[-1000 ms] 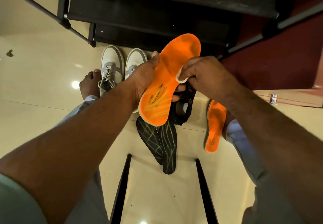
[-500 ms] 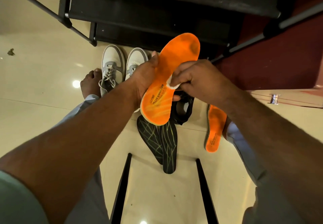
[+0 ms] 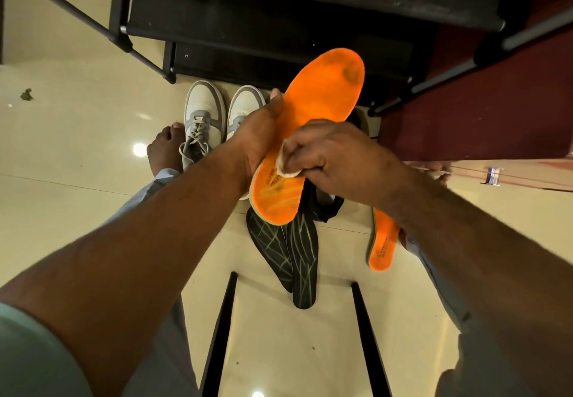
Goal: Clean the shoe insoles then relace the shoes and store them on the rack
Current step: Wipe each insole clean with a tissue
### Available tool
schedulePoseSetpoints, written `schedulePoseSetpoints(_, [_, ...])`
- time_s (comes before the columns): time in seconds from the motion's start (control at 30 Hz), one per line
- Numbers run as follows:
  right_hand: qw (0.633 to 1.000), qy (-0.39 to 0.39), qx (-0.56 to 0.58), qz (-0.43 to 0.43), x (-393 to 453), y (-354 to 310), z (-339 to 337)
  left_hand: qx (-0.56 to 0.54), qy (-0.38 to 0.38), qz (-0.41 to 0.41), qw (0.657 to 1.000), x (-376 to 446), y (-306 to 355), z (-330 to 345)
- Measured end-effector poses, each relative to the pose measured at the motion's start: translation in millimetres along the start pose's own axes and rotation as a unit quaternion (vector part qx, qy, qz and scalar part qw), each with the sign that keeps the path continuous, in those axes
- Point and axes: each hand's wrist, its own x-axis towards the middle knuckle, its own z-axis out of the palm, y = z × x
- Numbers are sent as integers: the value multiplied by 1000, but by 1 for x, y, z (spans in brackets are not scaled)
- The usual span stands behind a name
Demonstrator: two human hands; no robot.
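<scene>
— Head view: left hand (image 3: pixel 257 136) clamped around orange insole (image 3: pixel 313 124), held up, toe end toward black shoe rack (image 3: pixel 279 24)?
— Confirmed. Right hand (image 3: pixel 335 155) pinching white wipe (image 3: pixel 286 164), pressed on insole near heel print.
— On floor?
— Second orange insole (image 3: pixel 383 244) right, two black insoles (image 3: pixel 288 254) centre, grey-white sneakers (image 3: pixel 217 117) beside rack, laced.

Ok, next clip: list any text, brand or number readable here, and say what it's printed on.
Held orange insole, heel print beside the white pad: dark lettering, partly covered by the right hand, too blurred to read.
Second orange insole on the floor: a dark line of lettering near the heel, too small to read.
Black insoles: only yellow-green lines, no text.
White shoes: no visible lettering.
</scene>
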Motion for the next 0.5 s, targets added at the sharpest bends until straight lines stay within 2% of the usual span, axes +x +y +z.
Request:
schedulePoseSetpoints(0.1, [995, 54, -25, 74, -5, 26, -6, -6, -15, -16, 1000, -1, 0, 1])
schedulePoseSetpoints(0.17, [986, 93, -50, 128, -11, 42, -11, -12, -54, -37, 998, -2, 0, 0])
schedulePoseSetpoints(0.33, [994, 45, -77, 59, -10, 34, -9, 5, -59, -27, 998, -5, 4, 0])
schedulePoseSetpoints(0.5, [988, 96, -86, 80, -18, 49, -14, 8, -123, -27, 992, -8, 9, -5])
